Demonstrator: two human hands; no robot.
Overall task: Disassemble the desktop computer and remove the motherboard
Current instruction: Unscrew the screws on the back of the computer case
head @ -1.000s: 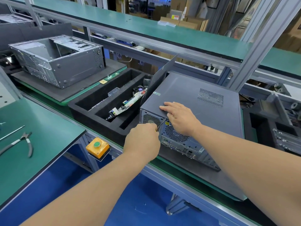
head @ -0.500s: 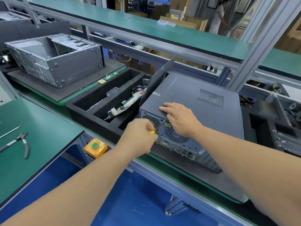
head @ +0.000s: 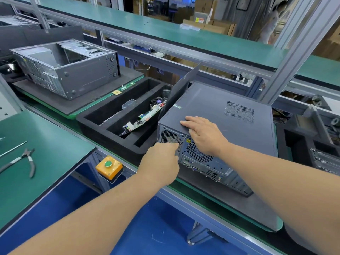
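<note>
A dark grey desktop computer (head: 230,115) lies on its side on a grey mat, its rear panel with fan grilles and ports facing me. My right hand (head: 204,134) rests flat on the top panel near the rear edge, fingers straight. My left hand (head: 161,162) grips a screwdriver (head: 182,141); only its thin metal shaft shows, with the tip against the top of the rear panel between the two grilles. The handle is hidden inside my fist.
A black foam tray (head: 110,129) left of the computer holds a removed circuit board (head: 143,118). An opened bare metal chassis (head: 73,70) sits at the back left. Pliers (head: 27,161) lie on the green table at left. A yellow box with a green button (head: 109,167) hangs below the conveyor edge.
My left hand has shifted slightly while keeping the screwdriver at the rear panel; the yellow handle end seen earlier is now hidden. My right hand stays on the top panel.
</note>
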